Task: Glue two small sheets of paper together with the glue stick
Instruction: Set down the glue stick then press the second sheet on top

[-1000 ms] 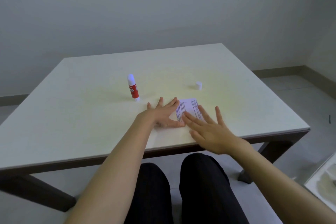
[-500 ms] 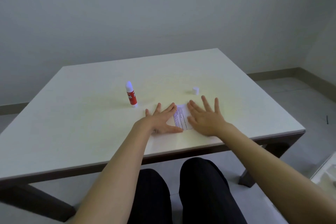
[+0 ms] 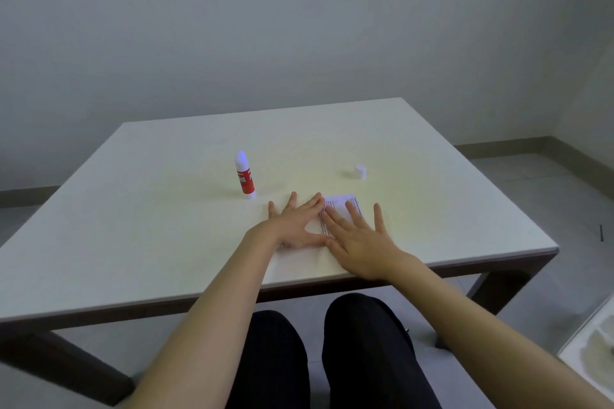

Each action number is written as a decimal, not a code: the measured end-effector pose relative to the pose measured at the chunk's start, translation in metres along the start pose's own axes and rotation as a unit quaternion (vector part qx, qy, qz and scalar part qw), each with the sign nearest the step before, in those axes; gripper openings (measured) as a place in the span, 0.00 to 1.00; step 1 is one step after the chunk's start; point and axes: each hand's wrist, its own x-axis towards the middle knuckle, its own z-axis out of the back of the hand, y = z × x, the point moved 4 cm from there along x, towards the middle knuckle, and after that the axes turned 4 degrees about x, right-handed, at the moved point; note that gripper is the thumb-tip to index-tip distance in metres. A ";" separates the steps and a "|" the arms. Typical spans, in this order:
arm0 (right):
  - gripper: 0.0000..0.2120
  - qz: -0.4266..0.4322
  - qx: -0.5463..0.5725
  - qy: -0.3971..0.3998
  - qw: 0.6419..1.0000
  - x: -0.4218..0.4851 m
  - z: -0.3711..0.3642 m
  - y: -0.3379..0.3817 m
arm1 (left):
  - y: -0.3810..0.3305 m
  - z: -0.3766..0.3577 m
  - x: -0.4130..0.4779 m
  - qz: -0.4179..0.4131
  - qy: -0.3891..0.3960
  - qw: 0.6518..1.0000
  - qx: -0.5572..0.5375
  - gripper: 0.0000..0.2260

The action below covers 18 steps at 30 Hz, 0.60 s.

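Table, white, square, dark-framed (image 3: 166, 226). Left hand (image 3: 295, 226) and right hand (image 3: 362, 242), fingers spread flat, pressing small white printed paper (image 3: 339, 206) near front edge, mostly covered. Red-and-white glue stick (image 3: 244, 178) upright, uncapped, left. Small white cap (image 3: 360, 172) beyond paper.

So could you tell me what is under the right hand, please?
The right hand lies flat, fingers spread, on a printed sheet of paper on the table. Whether a second sheet lies beneath is hidden; the left hand covers the rest.
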 end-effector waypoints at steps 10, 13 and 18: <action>0.29 0.028 0.014 0.026 0.999 0.024 0.006 0.040 | 0.045 0.007 -0.047 0.062 -0.040 0.997 -0.006 0.36; 0.29 0.041 0.016 0.020 0.999 0.026 0.000 0.052 | 0.055 0.002 -0.060 0.068 -0.050 0.996 -0.026 0.35; 0.28 0.049 0.033 0.006 0.998 0.024 0.000 0.051 | 0.060 -0.003 -0.063 0.069 -0.128 0.987 -0.066 0.30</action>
